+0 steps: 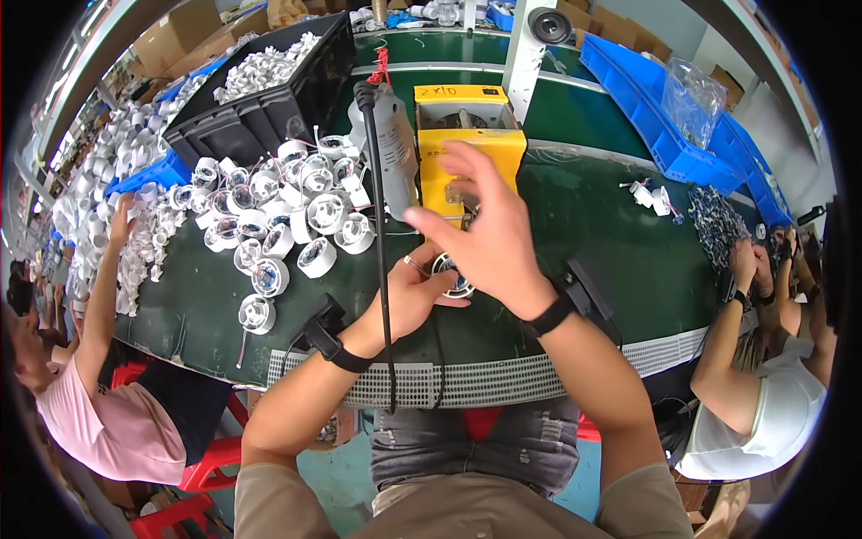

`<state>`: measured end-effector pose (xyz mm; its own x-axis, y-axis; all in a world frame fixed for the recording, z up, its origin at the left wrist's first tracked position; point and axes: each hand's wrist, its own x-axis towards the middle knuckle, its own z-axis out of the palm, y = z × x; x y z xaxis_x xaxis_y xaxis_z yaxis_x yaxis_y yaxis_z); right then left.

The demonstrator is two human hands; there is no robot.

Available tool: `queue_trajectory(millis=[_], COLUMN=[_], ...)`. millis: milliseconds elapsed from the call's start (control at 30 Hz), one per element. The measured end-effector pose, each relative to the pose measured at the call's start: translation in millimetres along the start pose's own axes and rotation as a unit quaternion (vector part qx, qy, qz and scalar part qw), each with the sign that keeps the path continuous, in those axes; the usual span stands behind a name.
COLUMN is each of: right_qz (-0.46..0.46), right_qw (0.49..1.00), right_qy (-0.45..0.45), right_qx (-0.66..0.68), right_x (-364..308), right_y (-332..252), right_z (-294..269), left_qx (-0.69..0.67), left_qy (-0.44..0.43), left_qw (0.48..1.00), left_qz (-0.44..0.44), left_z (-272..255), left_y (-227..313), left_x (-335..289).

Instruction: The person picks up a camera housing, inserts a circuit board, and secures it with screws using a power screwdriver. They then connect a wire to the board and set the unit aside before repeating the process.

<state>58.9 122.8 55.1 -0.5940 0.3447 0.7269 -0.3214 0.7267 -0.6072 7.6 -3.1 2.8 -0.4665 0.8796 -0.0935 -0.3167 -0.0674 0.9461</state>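
My left hand (406,295) is closed on a small round white housing (461,286) with a blue circuit board inside. Its fingers cover much of the housing. Just beyond, my right hand (489,229) is raised with thumb and fingers spread, nothing visibly held. It partly hides a yellow box-shaped machine (431,148) with an open top tray. A grey cylindrical object (391,157) stands left of that machine. Many similar round white housings (327,213) are heaped to the left, some with thin wires.
A black cable (379,242) hangs before my left forearm. At the far left stands a black crate (260,108) of white parts. Blue trays (660,135) line the far right. Co-workers reach in from both sides, near white parts (126,171) and a dark heap (718,225).
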Motion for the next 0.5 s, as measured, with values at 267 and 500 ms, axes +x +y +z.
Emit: queue_trajectory(millis=[267, 500], right_qz=[0.057, 0.056], right_qw=[0.983, 0.955], right_qy=[-0.024, 0.171], right_qx=[0.17, 0.236], right_x=[11.5, 37.7], right_y=[2.1, -1.5], right_z=[33.6, -0.3], left_qx=[-0.005, -0.012], left_qy=[0.009, 0.025], left_qw=[0.999, 0.998], left_qz=[-0.038, -0.057], left_z=[-8.6, -8.4], left_y=[-4.2, -7.8], left_x=[7.3, 7.5])
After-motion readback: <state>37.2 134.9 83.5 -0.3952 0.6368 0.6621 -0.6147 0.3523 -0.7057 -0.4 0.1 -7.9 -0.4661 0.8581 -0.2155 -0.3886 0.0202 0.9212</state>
